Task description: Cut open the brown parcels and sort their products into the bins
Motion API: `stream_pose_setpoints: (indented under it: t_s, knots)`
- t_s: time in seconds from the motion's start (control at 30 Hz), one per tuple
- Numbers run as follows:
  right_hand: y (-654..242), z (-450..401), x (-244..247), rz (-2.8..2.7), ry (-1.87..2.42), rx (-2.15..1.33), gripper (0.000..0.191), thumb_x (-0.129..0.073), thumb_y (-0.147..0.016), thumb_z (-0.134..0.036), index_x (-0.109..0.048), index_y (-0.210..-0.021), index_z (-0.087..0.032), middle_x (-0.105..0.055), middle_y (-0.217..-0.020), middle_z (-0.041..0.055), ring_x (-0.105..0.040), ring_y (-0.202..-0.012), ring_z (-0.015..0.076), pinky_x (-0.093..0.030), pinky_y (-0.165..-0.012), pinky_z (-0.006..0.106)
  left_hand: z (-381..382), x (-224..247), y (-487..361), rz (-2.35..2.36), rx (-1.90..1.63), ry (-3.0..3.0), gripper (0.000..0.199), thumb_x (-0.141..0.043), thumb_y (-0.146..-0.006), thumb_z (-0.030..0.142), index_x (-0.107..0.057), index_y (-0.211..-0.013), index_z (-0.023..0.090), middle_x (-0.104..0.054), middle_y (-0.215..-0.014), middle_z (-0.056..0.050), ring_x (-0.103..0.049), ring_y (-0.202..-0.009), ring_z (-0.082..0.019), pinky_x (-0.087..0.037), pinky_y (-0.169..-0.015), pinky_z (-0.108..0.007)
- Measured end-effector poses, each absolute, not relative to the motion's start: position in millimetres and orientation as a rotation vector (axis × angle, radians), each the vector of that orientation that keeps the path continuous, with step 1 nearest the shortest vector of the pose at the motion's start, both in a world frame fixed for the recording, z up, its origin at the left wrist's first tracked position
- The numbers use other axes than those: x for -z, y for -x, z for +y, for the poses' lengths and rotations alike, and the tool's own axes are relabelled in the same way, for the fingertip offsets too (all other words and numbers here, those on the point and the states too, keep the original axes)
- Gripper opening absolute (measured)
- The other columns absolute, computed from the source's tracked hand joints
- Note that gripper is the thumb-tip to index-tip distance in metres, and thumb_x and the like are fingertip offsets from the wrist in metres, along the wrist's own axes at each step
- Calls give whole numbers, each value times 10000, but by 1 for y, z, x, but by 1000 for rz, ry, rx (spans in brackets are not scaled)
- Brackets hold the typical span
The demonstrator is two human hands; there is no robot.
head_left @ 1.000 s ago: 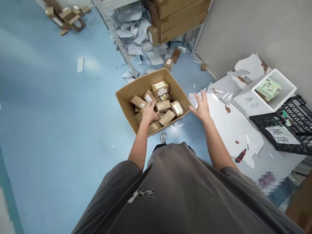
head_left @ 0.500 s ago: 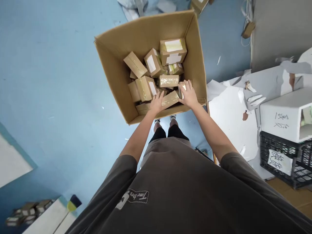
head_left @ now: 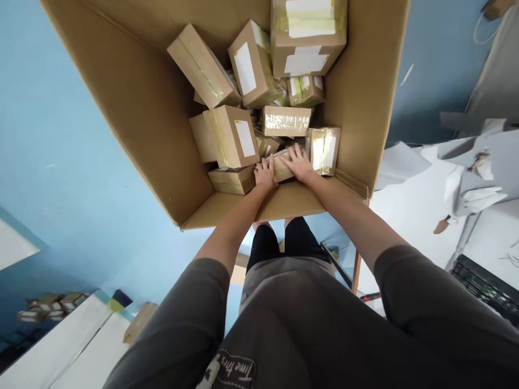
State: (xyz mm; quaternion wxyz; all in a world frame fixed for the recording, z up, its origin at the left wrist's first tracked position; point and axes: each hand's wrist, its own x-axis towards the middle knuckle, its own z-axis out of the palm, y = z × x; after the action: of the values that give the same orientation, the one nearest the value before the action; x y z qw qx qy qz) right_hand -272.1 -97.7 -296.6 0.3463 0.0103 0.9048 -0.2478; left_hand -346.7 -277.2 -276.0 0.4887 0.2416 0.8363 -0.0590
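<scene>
Inside a large open carton (head_left: 357,92), both my hands are low down by its near wall. A small taped cardboard box (head_left: 283,167) lies between them. My left hand (head_left: 265,173) grips its left end with bent fingers. On its right end is my right hand (head_left: 299,163), fingers over the top; the thumbs' hold is partly hidden. Just right of it stands a small box with a white label (head_left: 324,150). A flat shiny-taped box (head_left: 286,121) lies beyond. To the left are a labelled box (head_left: 233,138) and a lower box (head_left: 233,180).
More boxes fill the carton's far side, among them a large labelled box (head_left: 310,38) and a long tilted box (head_left: 204,67). White sheets (head_left: 421,183) and a black crate (head_left: 486,286) are at right. White tabletops (head_left: 81,346) and stacked parcels (head_left: 52,307) are at lower left.
My view has come closer to the carton. The right hand has moved left off the labelled box at the right, which now stands by the wall, and onto the small box.
</scene>
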Motion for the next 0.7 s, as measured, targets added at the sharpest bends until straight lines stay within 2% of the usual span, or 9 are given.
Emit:
stream_pose_setpoints:
  t_s: [0.17,0.3,0.37,0.47,0.7]
  knots:
    - [264,-82,296,2360,57,614,1235,-923,-845,-500,-215,-1825,-245,-123,-1873,231,-101,-1679,600,-358,-1229,754,-281,280,344,2078,41,-619,1364,-917,-818,425,-37,-1838,214,-235,-1832,-248,-291,-1606,-515,-370,-1278,-659]
    - [261,-72,266,2399,-7,562,1290,-968,-767,-396,-241,-1810,-178,-190,-1826,283,-184,-1638,605,-411,-1207,732,-283,247,353,2094,-32,-778,1266,-916,-806,353,-182,-1819,162,-306,-1789,-261,-289,-1612,-504,-368,-1287,-621]
    - [261,-69,239,2447,-12,556,1312,-981,-732,-360,-251,-1803,-159,-225,-1802,289,-202,-1628,595,-447,-1193,712,-288,219,360,2115,-89,-846,1259,-926,-791,332,-210,-1808,138,-325,-1777,-262,-296,-1611,-500,-372,-1292,-606]
    - [262,-72,184,2532,-8,556,1277,-966,-732,-331,-275,-1796,-190,-250,-1789,265,-223,-1624,570,-484,-1172,695,-303,169,367,2158,-187,-914,1263,-937,-776,336,-227,-1803,151,-366,-1754,-250,-325,-1599,-492,-395,-1287,-600]
    - [246,-108,34,2789,-176,449,1164,-872,-781,-252,-295,-1792,-243,-311,-1769,228,-275,-1614,543,-489,-1181,706,-339,36,380,2267,-334,-1144,1224,-939,-772,301,-267,-1789,188,-413,-1738,-219,-349,-1618,-454,-413,-1298,-580]
